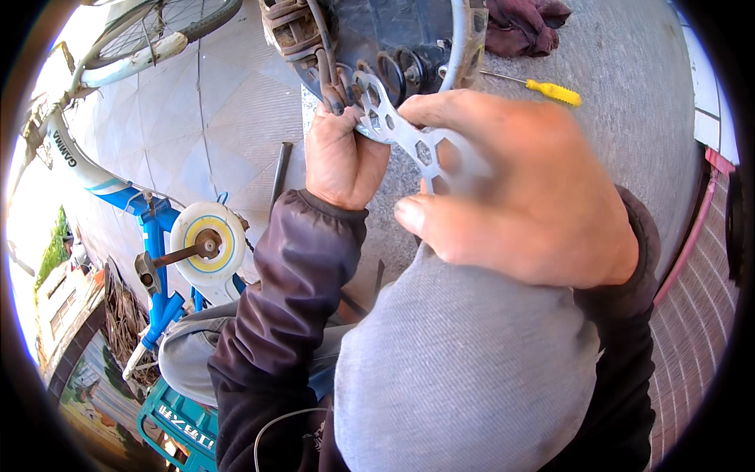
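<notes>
A flat silver multi-hole wrench is gripped at its near end by my right hand, thumb and fingers on either side. The wrench's far end lies against rusty metal rods and coils at the edge of a dark, pale-rimmed piece. My left hand is closed just below those rods, next to the wrench. Its fingertips are hidden, so what it grips cannot be made out. My right hand is partly blurred, above my raised knee in grey trousers.
A yellow-handled screwdriver and a dark red cloth lie on the ground to the right. At left stands a blue and white bicycle with a crank. A metal bar lies near my left sleeve; a teal crate is at lower left.
</notes>
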Available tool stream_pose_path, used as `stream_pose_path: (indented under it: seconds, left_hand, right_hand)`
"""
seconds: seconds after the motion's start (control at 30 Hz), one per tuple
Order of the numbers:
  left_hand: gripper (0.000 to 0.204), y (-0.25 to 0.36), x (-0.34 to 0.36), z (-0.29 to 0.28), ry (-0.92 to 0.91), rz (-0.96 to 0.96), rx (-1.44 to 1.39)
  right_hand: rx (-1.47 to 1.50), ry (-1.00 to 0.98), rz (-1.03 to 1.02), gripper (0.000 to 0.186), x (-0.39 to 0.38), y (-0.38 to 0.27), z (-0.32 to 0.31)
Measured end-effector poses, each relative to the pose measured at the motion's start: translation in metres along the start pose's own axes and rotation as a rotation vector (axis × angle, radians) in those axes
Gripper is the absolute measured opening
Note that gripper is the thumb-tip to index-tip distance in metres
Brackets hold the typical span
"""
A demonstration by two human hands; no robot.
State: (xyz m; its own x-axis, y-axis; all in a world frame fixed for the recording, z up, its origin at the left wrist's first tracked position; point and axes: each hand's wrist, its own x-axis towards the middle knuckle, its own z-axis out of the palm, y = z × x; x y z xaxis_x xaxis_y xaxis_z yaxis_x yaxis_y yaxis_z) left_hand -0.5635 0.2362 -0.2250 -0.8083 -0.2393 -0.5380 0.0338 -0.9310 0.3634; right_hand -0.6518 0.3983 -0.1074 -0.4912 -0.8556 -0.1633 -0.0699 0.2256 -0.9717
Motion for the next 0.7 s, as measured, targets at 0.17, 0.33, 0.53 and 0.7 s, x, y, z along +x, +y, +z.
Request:
stream_pose_path:
  seconds: [0.17,0.33,0.53,0.7]
  left_hand:
    - [0.041,0.01,-0.001,0.005,0.125,-0.039,-0.02]
    - [0.033,0.016,0.001,0.003,0.034,0.102,0.068]
    - [0.03,0.019,0.002,0.004,-0.183,0.186,0.069]
    - [0.033,0.02,0.004,0.003,-0.227,0.198,0.007]
  right_hand:
    - [0.011,-0.001,-0.083,0.046,0.001,0.006,0.0]
    - [-0.017,-0.018,-0.071,0.048,0.003,0.006,0.0]
    - [-0.034,-0.017,0.044,0.051,0.003,0.007,0.002]
    - [0.011,-0.02,0.081,0.051,0.002,0.01,0.003]
